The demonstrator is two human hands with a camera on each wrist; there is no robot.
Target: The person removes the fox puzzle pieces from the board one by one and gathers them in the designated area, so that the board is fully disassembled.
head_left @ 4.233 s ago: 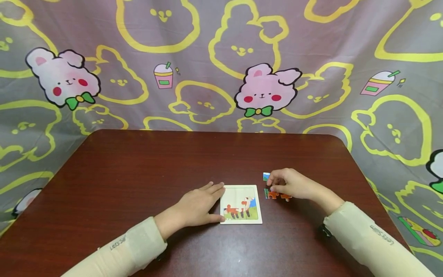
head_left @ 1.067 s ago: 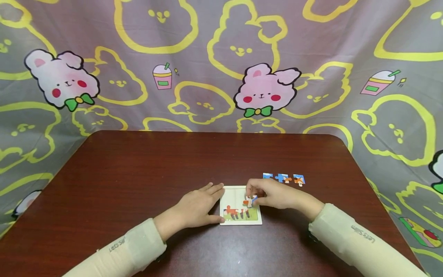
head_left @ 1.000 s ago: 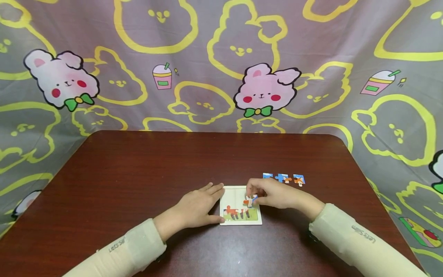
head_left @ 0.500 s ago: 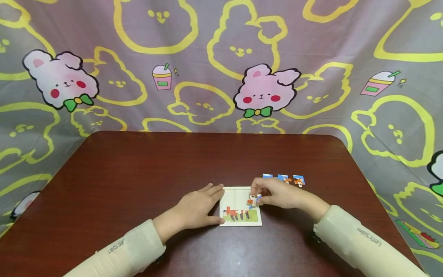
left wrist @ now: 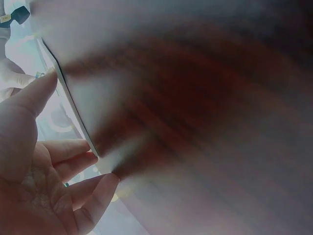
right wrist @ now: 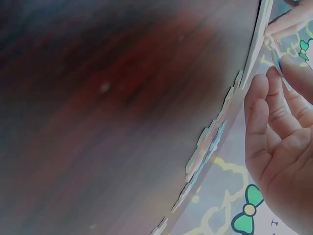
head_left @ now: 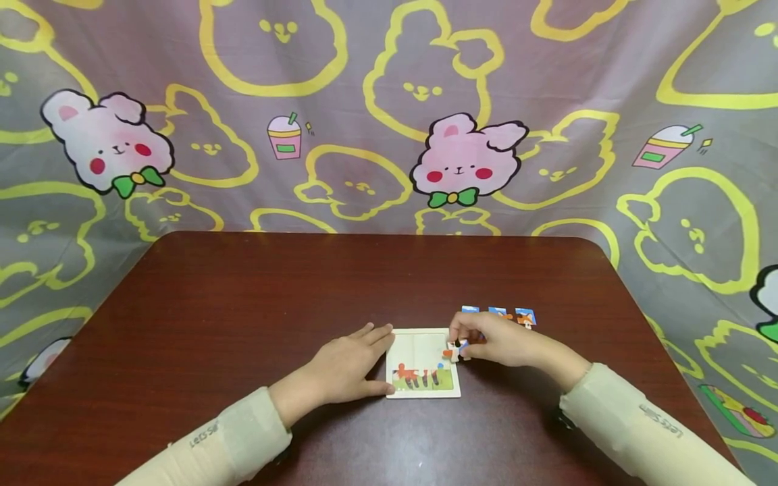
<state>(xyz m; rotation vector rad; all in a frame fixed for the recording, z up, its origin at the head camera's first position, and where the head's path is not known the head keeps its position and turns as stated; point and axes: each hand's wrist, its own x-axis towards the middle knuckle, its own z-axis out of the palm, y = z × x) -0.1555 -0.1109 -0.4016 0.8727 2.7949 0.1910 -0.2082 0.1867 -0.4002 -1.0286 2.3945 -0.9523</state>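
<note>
A square cream puzzle tray point(head_left: 410, 345) lies on the table, with assembled pieces showing an orange animal's body and dark legs on green point(head_left: 419, 378) along its lower part. My left hand point(head_left: 340, 364) is spread at the tray's left side, fingertips at the upper corner and thumb near the lower one; in the left wrist view its fingertips point(left wrist: 93, 152) touch the tray's edge. Between thumb and fingers my right hand point(head_left: 504, 337) pinches a white, orange and blue jigsaw piece point(head_left: 456, 351), tilted over the tray's right edge. The right wrist view shows this piece point(right wrist: 278, 58) nearly edge-on.
Behind the right hand lie loose jigsaw pieces: a blue one point(head_left: 470, 309), a blue and orange one point(head_left: 498, 312) and an orange-faced one point(head_left: 525, 317). The hand partly covers them. A patterned curtain point(head_left: 340, 115) hangs around the dark red table point(head_left: 273, 283).
Earlier my right hand was over the loose pieces, then over the tray gripping the white-orange piece. It has since drawn that piece rightward to the tray's edge. My left hand stays put.
</note>
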